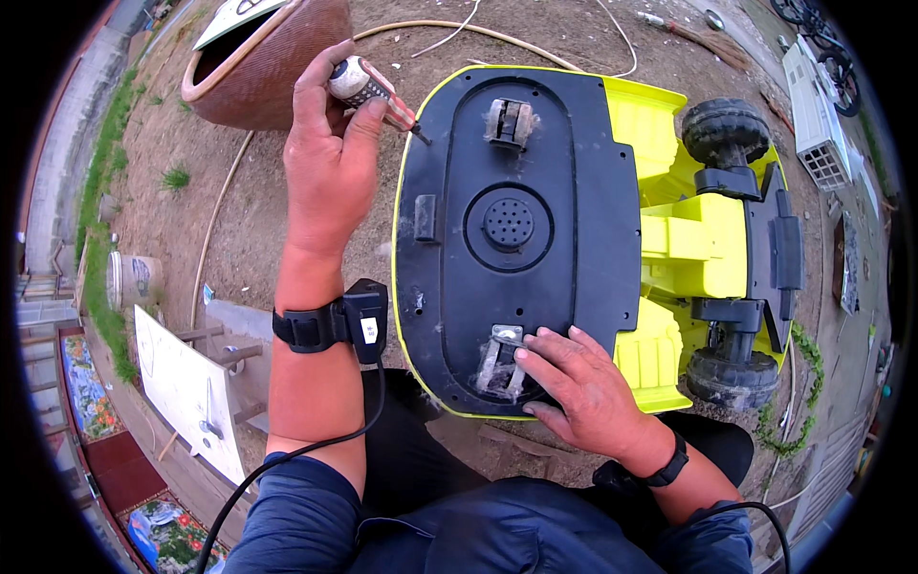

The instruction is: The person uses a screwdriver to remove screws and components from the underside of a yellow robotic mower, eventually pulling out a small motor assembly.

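A yellow ride-on toy car [693,244] lies upside down before me, its black bottom panel [602,191] facing up. My left hand [330,158] is closed around a screwdriver [378,93] with a white, black and red handle. The screwdriver's tip meets the panel near its far left edge, at a small hole. My right hand [583,387] rests with spread fingers on the panel's near edge, the fingertips touching a dusty caster wheel [501,364]. A second caster [510,124] sits at the far side. Between them is a round perforated grille [508,223].
A large brown ribbed pot [273,72] stands at the far left, close to my left hand. A white board [182,387] and a white bucket [134,279] are on the left. A hose [469,31] crosses the dirt behind the car. A white air-conditioner unit [816,120] stands far right.
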A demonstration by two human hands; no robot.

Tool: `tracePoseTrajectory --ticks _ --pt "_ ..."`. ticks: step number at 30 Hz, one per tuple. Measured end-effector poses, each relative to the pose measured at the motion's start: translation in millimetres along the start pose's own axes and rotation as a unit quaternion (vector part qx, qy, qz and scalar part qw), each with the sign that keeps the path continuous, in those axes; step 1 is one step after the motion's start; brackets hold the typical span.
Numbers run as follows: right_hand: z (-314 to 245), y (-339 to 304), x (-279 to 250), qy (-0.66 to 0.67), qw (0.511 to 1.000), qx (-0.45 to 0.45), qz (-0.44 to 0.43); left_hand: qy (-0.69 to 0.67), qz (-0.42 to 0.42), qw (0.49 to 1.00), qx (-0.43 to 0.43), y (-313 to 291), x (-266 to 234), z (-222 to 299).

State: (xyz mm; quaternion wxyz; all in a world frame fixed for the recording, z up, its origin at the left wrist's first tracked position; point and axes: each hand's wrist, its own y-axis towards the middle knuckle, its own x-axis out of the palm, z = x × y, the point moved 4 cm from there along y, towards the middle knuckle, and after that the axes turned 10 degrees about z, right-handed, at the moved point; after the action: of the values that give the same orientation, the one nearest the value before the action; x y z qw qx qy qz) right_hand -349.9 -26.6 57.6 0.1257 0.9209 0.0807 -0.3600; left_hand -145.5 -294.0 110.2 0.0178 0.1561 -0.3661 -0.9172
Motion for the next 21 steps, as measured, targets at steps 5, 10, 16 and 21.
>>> tracePoseTrajectory --ticks 5,10,16,21 --pt "0.0 0.0 -0.5 0.001 1.000 0.006 0.000 -0.006 -0.040 0.999 -0.020 6.6 14.7 13.9" --pt "-0.3 0.0 -0.6 0.010 1.000 0.002 0.006 -0.025 -0.065 0.995 -0.073 8.1 22.7 1.1" --pt "2.1 -1.9 1.4 0.017 1.000 0.003 0.010 -0.007 -0.060 0.995 -0.077 8.9 24.8 2.9" --pt "2.4 -1.4 1.3 0.019 1.000 0.002 0.009 0.011 -0.035 0.998 -0.055 8.3 26.8 -2.1"
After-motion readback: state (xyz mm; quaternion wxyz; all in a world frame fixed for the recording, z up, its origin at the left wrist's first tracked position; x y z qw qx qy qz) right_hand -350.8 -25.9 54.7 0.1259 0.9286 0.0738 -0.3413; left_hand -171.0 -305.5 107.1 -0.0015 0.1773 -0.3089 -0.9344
